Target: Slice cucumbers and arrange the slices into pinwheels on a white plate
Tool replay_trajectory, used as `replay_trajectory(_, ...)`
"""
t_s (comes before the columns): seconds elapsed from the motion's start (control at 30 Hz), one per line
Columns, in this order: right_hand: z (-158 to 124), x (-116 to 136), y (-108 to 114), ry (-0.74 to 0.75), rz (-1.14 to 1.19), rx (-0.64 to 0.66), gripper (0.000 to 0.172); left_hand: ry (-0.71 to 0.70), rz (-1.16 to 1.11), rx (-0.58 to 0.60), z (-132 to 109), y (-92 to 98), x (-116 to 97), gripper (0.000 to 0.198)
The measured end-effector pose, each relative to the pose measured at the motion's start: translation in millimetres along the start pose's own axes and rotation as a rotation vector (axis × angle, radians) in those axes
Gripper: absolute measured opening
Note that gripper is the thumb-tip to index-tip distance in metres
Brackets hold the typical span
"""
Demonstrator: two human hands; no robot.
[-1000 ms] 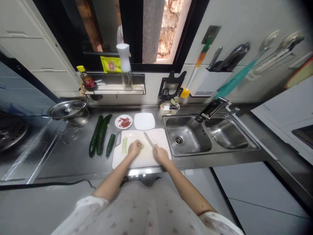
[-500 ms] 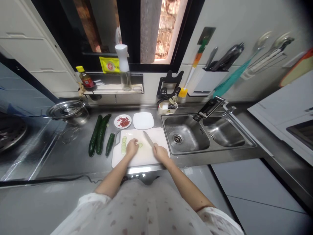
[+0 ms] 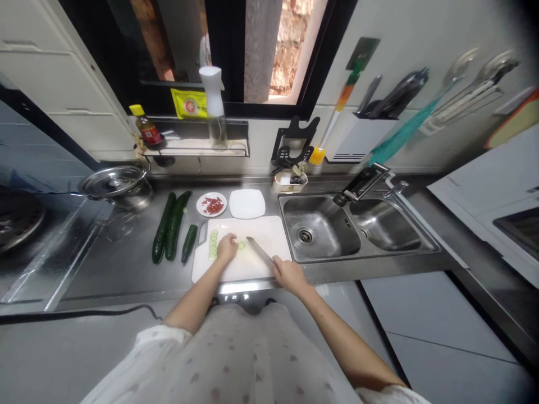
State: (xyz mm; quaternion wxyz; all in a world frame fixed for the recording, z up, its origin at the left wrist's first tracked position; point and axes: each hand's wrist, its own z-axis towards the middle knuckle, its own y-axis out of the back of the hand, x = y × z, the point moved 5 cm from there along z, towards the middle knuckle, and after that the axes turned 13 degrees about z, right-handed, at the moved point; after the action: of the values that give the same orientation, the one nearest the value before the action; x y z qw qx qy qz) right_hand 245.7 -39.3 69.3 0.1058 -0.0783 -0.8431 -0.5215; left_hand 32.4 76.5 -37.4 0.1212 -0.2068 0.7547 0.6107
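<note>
A white cutting board (image 3: 263, 231) lies on the steel counter in front of me. My left hand (image 3: 227, 247) rests on it, fingers curled over a piece of cucumber that is mostly hidden. One cucumber slice (image 3: 241, 245) lies just right of that hand. A row of cut slices (image 3: 213, 244) sits at the board's left side. My right hand (image 3: 288, 275) is closed round the handle of a knife (image 3: 258, 251), whose blade points up and left toward the slice.
Two whole cucumbers (image 3: 169, 225) and a cut half (image 3: 189, 242) lie left of the board. Behind it are a small plate of chopped red chilli (image 3: 211, 204) and an empty white plate (image 3: 247, 203). A double sink (image 3: 353, 229) is right, a lidded pot (image 3: 115, 186) left.
My right hand has drawn the knife back toward the board's near right edge. My left hand has barely moved on the cucumber.
</note>
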Motion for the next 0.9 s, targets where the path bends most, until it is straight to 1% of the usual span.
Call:
replay_trajectory(0.1,-2.8,3.9,-5.7,0.018,-0.033,0.044,0.027,-0.001,0.0,0.004,0.5,0.3,0.2,0.032)
replay_trajectory(0.3,2.7,12.2,-18.7,0.048,-0.06,0.09,0.025,-0.01,0.0,0.002,-0.1,3.0,-0.4,0.033)
replay_trajectory(0.53,6.7,16.3,-19.2,0.043,-0.053,0.093,0.026,-0.006,0.002,0.014,-1.8,5.5,-1.7,0.033)
replay_trajectory(0.77,9.9,23.5,-22.6,0.007,-0.019,0.149,0.028,0.015,0.023,0.021,-2.1,7.1,-2.7,0.03)
replay_trajectory(0.9,12.3,28.1,-24.7,0.011,-0.006,0.187,0.031,0.029,0.045,0.03,-0.9,6.2,-2.3,0.029)
